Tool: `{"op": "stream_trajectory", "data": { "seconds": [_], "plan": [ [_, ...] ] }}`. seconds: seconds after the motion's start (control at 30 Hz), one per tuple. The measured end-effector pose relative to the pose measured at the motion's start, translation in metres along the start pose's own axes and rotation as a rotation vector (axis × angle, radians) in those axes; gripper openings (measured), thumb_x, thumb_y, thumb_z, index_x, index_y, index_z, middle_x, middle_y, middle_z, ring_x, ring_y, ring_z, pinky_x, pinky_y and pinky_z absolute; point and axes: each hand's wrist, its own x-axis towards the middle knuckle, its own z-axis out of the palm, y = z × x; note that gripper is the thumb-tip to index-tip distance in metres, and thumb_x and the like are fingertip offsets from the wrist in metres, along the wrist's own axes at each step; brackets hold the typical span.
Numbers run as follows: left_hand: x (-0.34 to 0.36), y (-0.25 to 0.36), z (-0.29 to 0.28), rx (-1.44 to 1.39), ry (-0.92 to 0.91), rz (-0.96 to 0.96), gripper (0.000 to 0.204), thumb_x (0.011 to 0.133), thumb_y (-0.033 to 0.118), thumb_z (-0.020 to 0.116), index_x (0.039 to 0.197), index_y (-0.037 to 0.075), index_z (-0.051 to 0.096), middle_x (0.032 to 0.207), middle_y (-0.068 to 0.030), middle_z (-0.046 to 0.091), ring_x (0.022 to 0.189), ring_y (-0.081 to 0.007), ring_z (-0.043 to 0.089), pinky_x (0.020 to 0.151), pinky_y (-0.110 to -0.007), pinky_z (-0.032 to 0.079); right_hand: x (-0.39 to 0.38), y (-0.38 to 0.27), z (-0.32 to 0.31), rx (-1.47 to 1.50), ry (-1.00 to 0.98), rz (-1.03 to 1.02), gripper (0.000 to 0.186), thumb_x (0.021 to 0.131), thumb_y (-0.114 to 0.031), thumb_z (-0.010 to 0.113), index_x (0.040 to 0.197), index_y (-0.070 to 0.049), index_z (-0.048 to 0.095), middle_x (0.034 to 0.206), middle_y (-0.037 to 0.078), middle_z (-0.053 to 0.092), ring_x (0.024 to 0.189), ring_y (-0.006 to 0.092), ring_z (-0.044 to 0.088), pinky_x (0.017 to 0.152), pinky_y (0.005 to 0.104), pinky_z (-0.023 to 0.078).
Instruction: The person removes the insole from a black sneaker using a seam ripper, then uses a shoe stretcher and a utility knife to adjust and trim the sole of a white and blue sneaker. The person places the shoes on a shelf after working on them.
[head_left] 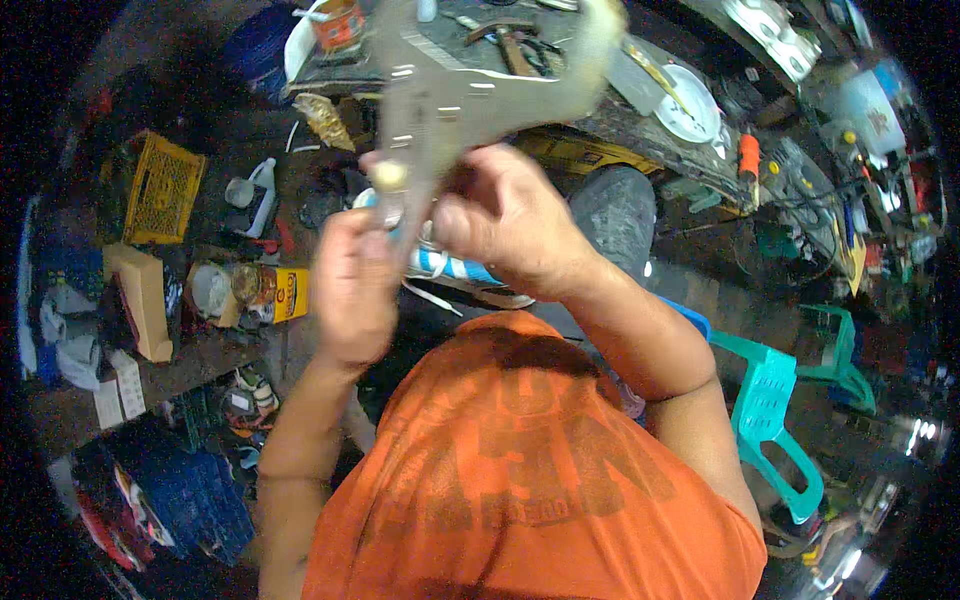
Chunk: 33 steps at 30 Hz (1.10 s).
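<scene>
A large pale grey piece [430,110] with small slots and a curved arm is raised before me, smeared by motion. Its narrow lower end is gripped by my left hand [355,290], whose fingers press against the edge. My right hand [515,225] has curled fingers and thumb closed at the piece's right side; part of that grip is hidden. A small yellowish round part [390,178] sits near the left fingertips. Behind both hands shows a blue and white shoe [455,267] with loose white laces.
A cluttered bench ahead carries a hammer [515,50], a white bowl [688,105] and an orange tub [338,25]. On the left are a yellow crate [165,190], a white bottle [262,195] and a cardboard box [140,300]. A turquoise plastic chair [765,385] stands right.
</scene>
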Motion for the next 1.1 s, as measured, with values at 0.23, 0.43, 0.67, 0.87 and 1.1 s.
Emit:
{"op": "stream_trajectory", "data": {
  "seconds": [0.23, 0.43, 0.67, 0.87, 1.1],
  "plan": [
    [0.046, 0.020, 0.071, 0.247, -0.407, 0.213, 0.034, 0.104, 0.031, 0.058, 0.116, -0.002, 0.058, 0.096, -0.0162, 0.065, 0.085, -0.0258, 0.067, 0.075, -0.036, 0.052, -0.080, -0.088, -0.081, -0.165, 0.354, 0.238, 0.035, 0.093, -0.019, 0.074, 0.119, 0.003, 0.064, 0.106, 0.009, 0.072, 0.088, 0.0179, 0.070, 0.077, 0.0334, 0.061],
    [0.040, 0.015, 0.109, 0.143, -0.549, 0.297, 0.030, 0.103, 0.025, 0.059, 0.119, 0.000, 0.059, 0.095, -0.0164, 0.066, 0.078, -0.0315, 0.068, 0.068, -0.036, 0.053, -0.112, -0.079, -0.097, 0.144, 0.246, 0.248, 0.102, 0.081, -0.043, 0.080, 0.157, 0.001, 0.027, 0.156, 0.024, 0.037, 0.120, 0.0302, 0.062, 0.091, 0.0465, 0.058],
    [0.128, -0.048, 0.043, 0.496, -0.841, 0.210, 0.046, 0.103, 0.042, 0.053, 0.118, 0.001, 0.068, 0.119, -0.0167, 0.065, 0.117, -0.0312, 0.060, 0.104, -0.042, 0.044, -0.158, -0.086, -0.116, 0.397, 0.298, 0.359, 0.087, 0.070, -0.010, 0.074, 0.147, 0.010, 0.039, 0.137, 0.031, 0.057, 0.131, 0.0472, 0.054, 0.113, 0.0541, 0.043],
    [0.110, -0.081, -0.029, 0.945, -1.010, -0.286, 0.071, 0.094, 0.051, 0.065, 0.141, -0.001, 0.053, 0.140, -0.0213, 0.059, 0.128, -0.0317, 0.057, 0.109, -0.039, 0.044, -0.200, -0.092, -0.135, 0.393, 0.204, 0.680, 0.088, 0.066, -0.001, 0.077, 0.147, 0.003, 0.040, 0.138, 0.019, 0.060, 0.131, 0.0345, 0.057, 0.115, 0.0472, 0.039],
    [0.036, -0.054, -0.063, 0.531, -0.899, -0.403, 0.066, 0.066, 0.034, 0.093, 0.117, -0.002, 0.069, 0.119, -0.0131, 0.067, 0.105, -0.0204, 0.064, 0.092, -0.035, 0.049, -0.214, -0.094, -0.132, -0.019, -0.123, 0.933, 0.068, 0.073, -0.002, 0.073, 0.138, 0.004, 0.052, 0.133, 0.018, 0.063, 0.125, 0.0272, 0.060, 0.105, 0.0385, 0.046]
  ]
}}
